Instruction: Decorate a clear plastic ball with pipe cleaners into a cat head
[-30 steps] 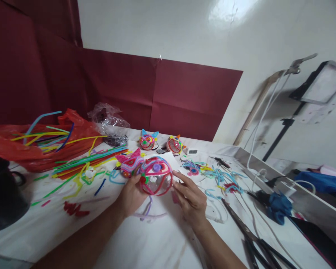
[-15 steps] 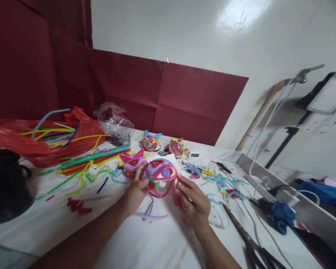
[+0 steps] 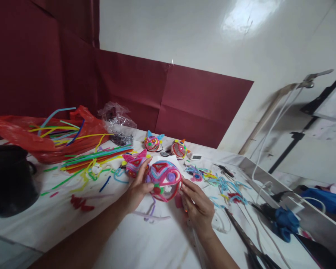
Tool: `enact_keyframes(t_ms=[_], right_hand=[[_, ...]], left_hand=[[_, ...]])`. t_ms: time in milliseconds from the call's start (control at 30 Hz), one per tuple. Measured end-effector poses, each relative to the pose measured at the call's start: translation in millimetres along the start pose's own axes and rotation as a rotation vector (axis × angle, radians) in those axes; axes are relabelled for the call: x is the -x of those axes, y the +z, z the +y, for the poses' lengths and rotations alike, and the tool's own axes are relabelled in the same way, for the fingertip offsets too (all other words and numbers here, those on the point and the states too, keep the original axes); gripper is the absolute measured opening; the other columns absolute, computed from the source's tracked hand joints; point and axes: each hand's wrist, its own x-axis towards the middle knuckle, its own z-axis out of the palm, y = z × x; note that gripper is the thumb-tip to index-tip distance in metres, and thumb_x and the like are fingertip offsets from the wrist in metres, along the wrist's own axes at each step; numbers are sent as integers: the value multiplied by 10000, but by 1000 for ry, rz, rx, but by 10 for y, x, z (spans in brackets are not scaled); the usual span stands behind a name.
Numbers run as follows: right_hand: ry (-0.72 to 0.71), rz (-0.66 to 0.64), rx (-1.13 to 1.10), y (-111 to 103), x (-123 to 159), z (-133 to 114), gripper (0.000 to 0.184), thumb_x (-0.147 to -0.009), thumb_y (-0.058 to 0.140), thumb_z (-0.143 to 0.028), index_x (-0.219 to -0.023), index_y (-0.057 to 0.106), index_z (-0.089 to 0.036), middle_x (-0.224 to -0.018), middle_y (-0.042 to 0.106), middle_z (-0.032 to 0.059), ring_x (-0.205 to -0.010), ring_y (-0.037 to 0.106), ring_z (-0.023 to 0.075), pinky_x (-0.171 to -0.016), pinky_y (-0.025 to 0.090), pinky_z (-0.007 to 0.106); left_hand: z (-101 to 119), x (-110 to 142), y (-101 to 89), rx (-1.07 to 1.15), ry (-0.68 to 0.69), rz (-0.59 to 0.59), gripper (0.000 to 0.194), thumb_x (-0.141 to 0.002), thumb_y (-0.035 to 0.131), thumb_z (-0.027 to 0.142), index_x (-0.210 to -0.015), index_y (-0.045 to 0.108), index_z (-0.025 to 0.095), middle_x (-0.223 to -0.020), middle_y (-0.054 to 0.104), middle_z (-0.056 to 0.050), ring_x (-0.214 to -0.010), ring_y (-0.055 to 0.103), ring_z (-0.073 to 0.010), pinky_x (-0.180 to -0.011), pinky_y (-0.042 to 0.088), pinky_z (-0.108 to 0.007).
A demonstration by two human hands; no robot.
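Between my hands is a clear round ornament (image 3: 165, 181) covered with curved pink, red and blue pipe cleaners, a purple round piece and green and red bits. My left hand (image 3: 138, 190) grips its left side, thumb in front and index finger raised along the edge. With fingertips pressed to the right rim, my right hand (image 3: 198, 205) is closed on it too. Under that hand show a pink piece (image 3: 178, 200) and a small red light; what they belong to is hidden. Just behind my left fingers sits a similar ornament with pink ears (image 3: 136, 162).
Two more eared ornaments (image 3: 153, 142) stand at the back by a small white display (image 3: 196, 157). Pipe cleaners (image 3: 98, 156) and a red bag (image 3: 92, 129) lie left, near a black pot (image 3: 9, 183). Scissors (image 3: 242, 233), cables and pipe-cleaner scraps (image 3: 220, 181) are right.
The view has swung slightly left, so everything appears shifted right. My left index finger has lifted from the ornament, and the ornament has turned a little. My right fingers stay at its rim.
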Motion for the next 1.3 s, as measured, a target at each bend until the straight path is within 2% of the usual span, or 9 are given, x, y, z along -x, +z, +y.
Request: enact_keyframes(t_ms=[100,233,433,533,633,733,867,1067,1300], right_hand=[[11,-18,-15,-22,-25,6,533,-888,700,-2,-1267,777,-368,-1197,816,53,-1028,804,214,-847,683,310],[28,-46,-55,-61,-53,33,508,-888,725,-30,-1261,780,-371,-1179,821,49,-1012,808,209,-844,686,302],[84,-86,-100,-97,-80,50,428,-902,752,-91,-1209,802,-385,-1136,833,39,-976,816,203,-838,687,294],[99,-116,-127,-102,-90,45,354,-922,757,-150,-1195,811,-369,-1122,836,59,-957,820,224,-800,699,315],[107,-138,-127,-103,-96,37,305,-937,751,-194,-1188,816,-356,-1107,837,75,-951,821,245,-785,708,347],[118,-140,-122,-106,-103,21,292,-947,745,-216,-1192,814,-358,-1107,836,80,-936,822,250,-764,712,357],[110,-148,-151,-111,-121,-12,310,-960,726,-205,-1215,804,-363,-1105,836,78,-928,820,234,-720,704,316],[94,-127,-141,-111,-138,-12,298,-961,725,-203,-1201,813,-356,-1103,836,75,-932,817,225,-762,694,317],[107,-170,-85,-119,-142,40,203,-990,698,-278,-1138,836,-295,-1076,836,99,-950,811,231,-774,688,335]], left_hand=[[-17,-9,-80,-64,-10,-57,1009,-716,837,346,-1614,379,403,-1607,515,-51,-1514,423,-386,-1217,362,-501],[-23,-23,-204,-225,16,-104,1030,-719,855,416,-1626,369,377,-1679,411,-57,-1561,335,-400,-1258,304,-512],[52,-73,-378,-440,-22,-208,1131,-695,877,510,-1655,312,313,-1692,378,-108,-1531,364,-438,-1256,315,-555],[104,-90,-399,-521,-17,-234,1112,-673,890,545,-1625,385,275,-1648,437,-128,-1485,419,-455,-1239,341,-570],[162,-80,-343,-572,43,-217,956,-689,896,519,-1539,534,273,-1573,520,-126,-1461,447,-452,-1249,322,-557],[204,-63,-273,-536,81,-199,835,-689,913,451,-1456,630,283,-1480,594,-126,-1424,491,-449,-1245,321,-556],[207,-61,-260,-484,91,-186,777,-641,942,390,-1369,699,264,-1430,630,-129,-1383,527,-460,-1212,370,-568],[135,-59,-319,-397,-23,-192,823,-673,921,401,-1439,643,285,-1498,606,-132,-1405,523,-458,-1135,469,-530],[124,-74,-347,-305,-110,-175,812,-690,878,378,-1458,621,318,-1557,565,-78,-1468,469,-425,-1157,457,-459]])
